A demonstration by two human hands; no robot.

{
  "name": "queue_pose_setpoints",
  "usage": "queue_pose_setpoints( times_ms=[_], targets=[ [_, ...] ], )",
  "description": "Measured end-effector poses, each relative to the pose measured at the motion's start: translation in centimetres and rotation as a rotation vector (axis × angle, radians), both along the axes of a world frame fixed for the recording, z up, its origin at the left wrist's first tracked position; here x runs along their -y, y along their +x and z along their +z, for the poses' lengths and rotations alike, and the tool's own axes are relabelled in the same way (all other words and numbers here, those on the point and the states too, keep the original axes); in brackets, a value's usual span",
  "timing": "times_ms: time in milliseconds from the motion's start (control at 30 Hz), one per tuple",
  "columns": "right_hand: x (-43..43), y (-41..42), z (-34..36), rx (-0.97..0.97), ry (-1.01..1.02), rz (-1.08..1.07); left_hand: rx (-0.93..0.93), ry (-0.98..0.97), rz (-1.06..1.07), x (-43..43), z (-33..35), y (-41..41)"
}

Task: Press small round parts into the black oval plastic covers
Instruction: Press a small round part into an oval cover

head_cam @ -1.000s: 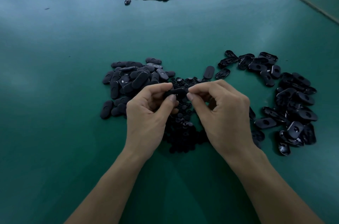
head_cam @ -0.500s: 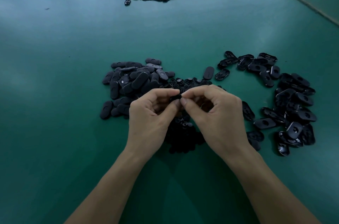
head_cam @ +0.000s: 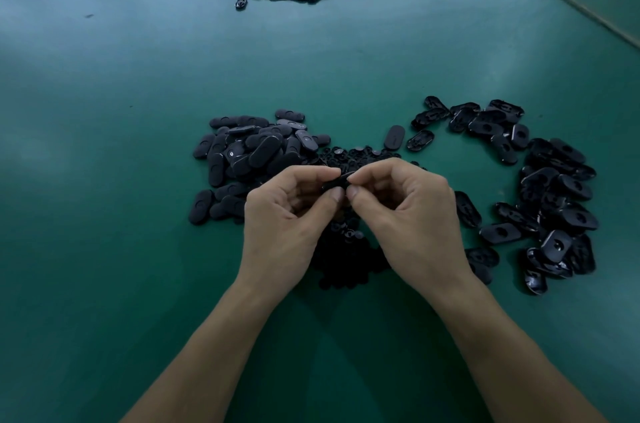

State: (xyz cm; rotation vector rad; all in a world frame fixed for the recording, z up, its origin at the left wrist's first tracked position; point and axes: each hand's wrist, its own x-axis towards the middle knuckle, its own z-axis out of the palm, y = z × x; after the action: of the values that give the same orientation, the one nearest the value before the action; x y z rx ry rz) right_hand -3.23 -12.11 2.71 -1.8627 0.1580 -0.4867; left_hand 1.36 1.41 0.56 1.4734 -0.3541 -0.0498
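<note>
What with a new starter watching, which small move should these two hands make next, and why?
Probably a firm thumb squeeze on the cover. The left hand and right hand both pinch one black oval plastic cover above the heap of small black round parts, thumb tips nearly meeting on its near side. Whether a round part sits in it yet is hidden by the hands.

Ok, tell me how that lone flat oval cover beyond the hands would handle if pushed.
The lone cover lies flat, so it would likely slide, not roll. Small moulded plastic: probably light and stiff.
</note>
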Motion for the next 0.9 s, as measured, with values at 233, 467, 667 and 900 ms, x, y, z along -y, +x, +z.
queue_pose_setpoints(
  times_ms=[233,467,667,900],
  targets=[
    [0.07,-0.01,0.0,-0.006,0.025,0.024,-0.012,-0.006,-0.007,-0.01,-0.04,0.01],
    [-0.14,-0.09,-0.03,0.002,-0.016,-0.017,-0.016,0.008,-0.008,0.05,0.14,0.01],
    [-0.4,-0.11,-0.08,-0.015,-0.007,-0.016,-0.021,0.005,0.001,0.04,0.3,-0.05],
    [-0.33,-0.27,-0.01,-0.003,-0.097,-0.06,0.012,0.03,-0.01,0.18,0.38,-0.31]
  ],
)
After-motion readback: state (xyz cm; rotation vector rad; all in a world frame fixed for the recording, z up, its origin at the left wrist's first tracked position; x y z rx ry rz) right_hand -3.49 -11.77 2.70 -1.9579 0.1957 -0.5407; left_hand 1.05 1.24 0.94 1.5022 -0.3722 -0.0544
